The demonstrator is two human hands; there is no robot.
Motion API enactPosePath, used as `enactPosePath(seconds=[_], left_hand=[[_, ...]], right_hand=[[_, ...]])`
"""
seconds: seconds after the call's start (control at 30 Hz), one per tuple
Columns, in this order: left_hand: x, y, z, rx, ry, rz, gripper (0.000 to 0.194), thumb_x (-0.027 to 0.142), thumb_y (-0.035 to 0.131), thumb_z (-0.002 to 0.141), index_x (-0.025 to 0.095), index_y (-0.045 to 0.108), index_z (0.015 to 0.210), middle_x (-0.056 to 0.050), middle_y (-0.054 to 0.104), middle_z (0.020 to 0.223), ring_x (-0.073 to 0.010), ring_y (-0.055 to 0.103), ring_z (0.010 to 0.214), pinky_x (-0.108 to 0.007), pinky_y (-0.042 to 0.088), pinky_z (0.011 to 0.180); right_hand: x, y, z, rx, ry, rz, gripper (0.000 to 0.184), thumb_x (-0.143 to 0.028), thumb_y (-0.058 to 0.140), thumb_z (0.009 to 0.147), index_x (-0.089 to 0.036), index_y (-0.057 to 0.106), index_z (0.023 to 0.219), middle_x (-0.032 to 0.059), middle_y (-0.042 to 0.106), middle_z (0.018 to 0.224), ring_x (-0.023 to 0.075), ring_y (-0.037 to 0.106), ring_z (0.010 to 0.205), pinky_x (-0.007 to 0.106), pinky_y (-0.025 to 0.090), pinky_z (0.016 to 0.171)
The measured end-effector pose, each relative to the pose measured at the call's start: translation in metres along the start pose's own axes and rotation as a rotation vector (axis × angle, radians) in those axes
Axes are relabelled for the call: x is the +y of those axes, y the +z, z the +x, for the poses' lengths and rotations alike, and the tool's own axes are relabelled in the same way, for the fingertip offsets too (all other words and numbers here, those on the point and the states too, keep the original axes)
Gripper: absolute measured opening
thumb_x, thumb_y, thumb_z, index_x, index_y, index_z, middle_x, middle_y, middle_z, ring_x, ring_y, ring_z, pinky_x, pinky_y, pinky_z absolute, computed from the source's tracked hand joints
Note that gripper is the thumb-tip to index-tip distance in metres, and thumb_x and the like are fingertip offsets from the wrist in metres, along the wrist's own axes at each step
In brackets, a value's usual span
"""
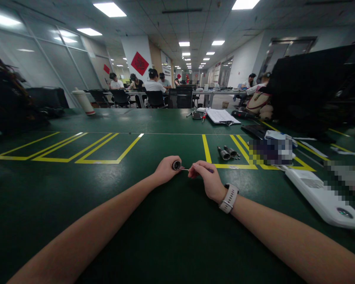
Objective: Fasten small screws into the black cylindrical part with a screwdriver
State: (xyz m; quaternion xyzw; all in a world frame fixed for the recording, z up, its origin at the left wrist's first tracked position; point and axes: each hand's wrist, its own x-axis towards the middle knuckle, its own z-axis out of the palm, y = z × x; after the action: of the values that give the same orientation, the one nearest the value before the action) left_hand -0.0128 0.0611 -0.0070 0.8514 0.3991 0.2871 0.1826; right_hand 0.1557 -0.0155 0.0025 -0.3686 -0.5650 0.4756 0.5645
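My left hand (165, 169) is closed round a small dark round part (176, 165), held just above the green table (106, 197) with its open end facing me. My right hand (205, 177) pinches a thin screwdriver (185, 169) whose tip points left into that part. A pale watch sits on my right wrist (229, 197). Both forearms rest on the table. Two similar metal cylinders (227, 152) and some tiny loose pieces lie a short way behind my right hand, inside yellow floor-style markings.
A white device (322, 197) lies at the right. Papers on a clipboard (221, 115), a phone and small tools lie farther back. A white bottle (84, 101) stands at the back left. A large black object (310, 86) stands at the right. Several people sit at distant desks.
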Motion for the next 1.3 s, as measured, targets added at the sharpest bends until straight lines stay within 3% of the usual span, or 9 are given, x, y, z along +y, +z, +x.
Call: enactPosePath(seconds=[0.17,0.43,0.6,0.87,1.13,1.3], left_hand=[[0.001,-0.003,0.001,0.0,0.019,-0.001,0.015,0.025,0.061,0.069,0.016,0.05,0.066,0.003,0.049,0.063,-0.0122,0.047,0.062,-0.024,0.035,0.057],[0.006,-0.008,0.001,-0.103,0.091,0.03,0.009,0.023,0.057,0.072,0.016,0.053,0.068,0.003,0.051,0.064,-0.0116,0.048,0.061,-0.023,0.036,0.056],[0.0,-0.007,0.002,-0.079,0.138,0.093,0.006,0.02,0.056,0.07,0.017,0.052,0.066,0.002,0.051,0.064,-0.0123,0.049,0.062,-0.024,0.037,0.059],[0.001,-0.006,0.001,-0.078,0.161,0.107,0.005,0.018,0.055,0.07,0.017,0.051,0.067,0.002,0.051,0.065,-0.0126,0.048,0.062,-0.026,0.038,0.063],[0.0,-0.006,0.0,-0.057,0.135,0.04,0.006,0.017,0.055,0.069,0.016,0.05,0.067,0.003,0.05,0.065,-0.0117,0.048,0.062,-0.024,0.037,0.059],[0.0,-0.006,0.0,-0.072,0.156,0.077,0.005,0.017,0.054,0.071,0.017,0.051,0.067,0.003,0.05,0.064,-0.0114,0.047,0.06,-0.024,0.037,0.06]], right_hand=[[0.004,-0.002,0.001,0.009,-0.03,0.007,0.024,-0.033,0.05,0.081,-0.019,0.064,0.067,0.0015,0.06,0.064,0.0154,0.055,0.064,0.03,0.044,0.062],[0.004,0.001,0.0,-0.04,-0.034,-0.033,0.016,-0.03,0.052,0.081,-0.019,0.064,0.077,0.0015,0.061,0.073,0.0156,0.056,0.071,0.03,0.044,0.067],[0.0,0.001,0.0,-0.047,-0.015,-0.122,0.015,-0.028,0.054,0.079,-0.019,0.064,0.072,0.002,0.062,0.074,0.017,0.056,0.075,0.032,0.043,0.07],[0.01,-0.002,0.007,0.0,0.109,0.153,0.014,-0.025,0.057,0.074,-0.018,0.068,0.069,0.0024,0.064,0.065,0.0154,0.056,0.067,0.03,0.042,0.065],[0.007,-0.001,0.004,0.004,0.074,0.164,0.016,-0.02,0.054,0.076,-0.018,0.067,0.066,0.0012,0.062,0.062,0.0148,0.055,0.064,0.03,0.042,0.065],[0.006,0.0,0.003,0.01,0.019,0.055,0.015,-0.023,0.053,0.077,-0.019,0.066,0.071,0.0012,0.062,0.068,0.0154,0.056,0.069,0.03,0.042,0.064]])
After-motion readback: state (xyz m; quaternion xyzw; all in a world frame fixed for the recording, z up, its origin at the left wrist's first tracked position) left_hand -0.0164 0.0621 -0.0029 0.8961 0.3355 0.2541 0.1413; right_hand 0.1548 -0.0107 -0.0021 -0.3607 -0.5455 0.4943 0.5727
